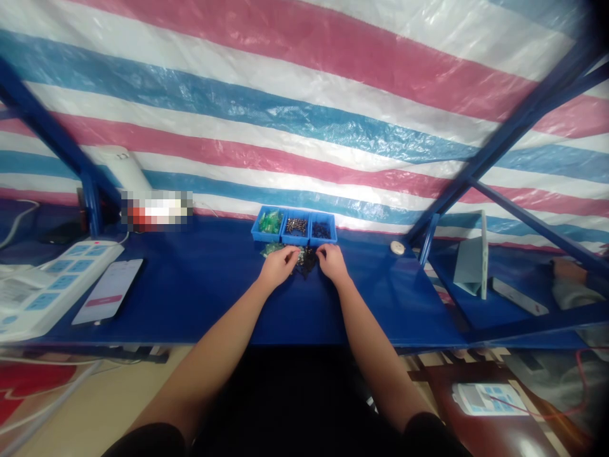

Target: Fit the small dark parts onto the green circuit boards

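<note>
My left hand (pixel 278 266) is closed in a pinch at the left side of a mixed pile of small dark and shiny parts (pixel 307 261) on the blue table. Whatever its fingertips may hold is too small to make out. Across the pile, my right hand (pixel 333 261) also pinches thumb and finger together, and its contents cannot be seen. Three joined blue bins stand just behind the hands. Green pieces (pixel 269 222) fill the left bin, small metallic parts (pixel 297 226) the middle one, and dark pieces (pixel 321 230) the right one. Some green bits (pixel 270 249) lie before the left bin.
On the left lie a phone (pixel 108 292) and a large white power strip (pixel 57 279). A round beige object (pixel 397 247) rests near the right frame post. Farther right, a tablet-like panel (pixel 472 260) stands beside another person's sleeve (pixel 573 295). Striped sheeting (pixel 304 120) hangs behind the table.
</note>
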Demonstrator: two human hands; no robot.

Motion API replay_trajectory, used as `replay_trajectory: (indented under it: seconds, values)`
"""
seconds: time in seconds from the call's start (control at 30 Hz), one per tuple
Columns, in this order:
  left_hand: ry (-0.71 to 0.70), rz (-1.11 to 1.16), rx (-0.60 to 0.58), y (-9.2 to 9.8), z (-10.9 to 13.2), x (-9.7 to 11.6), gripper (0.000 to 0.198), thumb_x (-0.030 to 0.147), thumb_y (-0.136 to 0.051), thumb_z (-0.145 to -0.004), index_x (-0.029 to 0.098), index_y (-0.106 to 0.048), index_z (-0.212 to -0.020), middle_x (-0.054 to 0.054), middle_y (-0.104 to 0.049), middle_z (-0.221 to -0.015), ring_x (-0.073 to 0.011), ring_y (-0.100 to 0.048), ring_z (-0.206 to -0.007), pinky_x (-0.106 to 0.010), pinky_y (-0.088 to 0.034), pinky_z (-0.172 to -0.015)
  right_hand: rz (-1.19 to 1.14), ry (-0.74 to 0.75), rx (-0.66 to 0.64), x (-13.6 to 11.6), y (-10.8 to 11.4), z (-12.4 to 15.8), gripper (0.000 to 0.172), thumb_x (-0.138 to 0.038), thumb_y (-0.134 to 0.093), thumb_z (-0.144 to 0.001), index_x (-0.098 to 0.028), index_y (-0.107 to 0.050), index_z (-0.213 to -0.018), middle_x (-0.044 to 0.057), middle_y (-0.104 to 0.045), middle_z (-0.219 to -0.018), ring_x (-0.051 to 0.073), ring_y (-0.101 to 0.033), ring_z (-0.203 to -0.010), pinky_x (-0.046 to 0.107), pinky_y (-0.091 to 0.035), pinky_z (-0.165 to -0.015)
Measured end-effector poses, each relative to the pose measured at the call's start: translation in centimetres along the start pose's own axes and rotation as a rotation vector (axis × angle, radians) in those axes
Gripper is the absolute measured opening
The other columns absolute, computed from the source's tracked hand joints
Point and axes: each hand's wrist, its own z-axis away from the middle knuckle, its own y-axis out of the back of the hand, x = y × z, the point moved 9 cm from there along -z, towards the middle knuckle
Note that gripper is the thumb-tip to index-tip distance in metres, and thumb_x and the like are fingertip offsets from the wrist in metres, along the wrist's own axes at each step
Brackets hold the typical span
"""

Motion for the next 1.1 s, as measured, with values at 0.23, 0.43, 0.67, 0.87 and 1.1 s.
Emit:
replay_trajectory:
  seconds: [0.23,0.43,0.67,0.87,1.1]
  values:
    - [0.031,0.011,0.02,0.1,-0.1,-0.3,0.033,0.041,-0.049,-0.091,0.024,-0.063,-0.116,0.002,-0.066,-0.069,-0.0126,-0.06,-0.059,-0.024,-0.047,-0.062,-0.492,0.027,-0.005,-2.7,0.2,0.5,0.017,-0.034,-0.059,-0.084,-0.02,-0.068,-0.089,0.003,-0.07,-0.086,0.016,-0.06,-0.07,0.029,-0.049,-0.068]
    - [0.012,0.03,0.009,0.0,-0.2,-0.1,0.027,0.041,-0.05,-0.091,0.024,-0.068,-0.102,0.0,-0.072,-0.088,-0.0141,-0.065,-0.073,-0.024,-0.048,-0.069,-0.589,0.043,-0.055,-4.3,0.0,1.0,0.022,-0.034,-0.062,-0.082,-0.022,-0.072,-0.097,0.004,-0.071,-0.092,0.017,-0.063,-0.074,0.029,-0.05,-0.068]
    - [0.029,0.023,0.007,0.0,-0.2,-0.4,0.029,0.044,-0.048,-0.091,0.023,-0.067,-0.096,0.0,-0.07,-0.08,-0.0144,-0.063,-0.068,-0.024,-0.046,-0.065,-0.599,0.069,-0.075,-4.9,0.0,1.2,0.026,-0.034,-0.059,-0.083,-0.024,-0.071,-0.104,0.004,-0.07,-0.094,0.015,-0.061,-0.072,0.028,-0.05,-0.065]
    - [0.046,0.052,0.005,0.2,-0.1,-0.3,0.032,0.048,-0.048,-0.09,0.022,-0.067,-0.093,-0.001,-0.07,-0.077,-0.0147,-0.063,-0.067,-0.024,-0.046,-0.065,-0.626,0.037,-0.1,-5.2,-0.6,1.5,0.026,-0.037,-0.061,-0.082,-0.023,-0.071,-0.103,0.003,-0.071,-0.086,0.016,-0.063,-0.069,0.028,-0.051,-0.063]
    - [0.001,0.057,-0.042,-0.3,0.0,0.4,0.033,0.047,-0.053,-0.088,0.023,-0.067,-0.106,0.003,-0.063,-0.063,-0.0122,-0.057,-0.056,-0.023,-0.045,-0.06,-0.921,-0.204,-0.093,-3.6,-1.4,1.3,0.034,-0.042,-0.069,-0.074,-0.021,-0.061,-0.099,0.003,-0.073,-0.08,0.02,-0.07,-0.076,0.034,-0.056,-0.074]
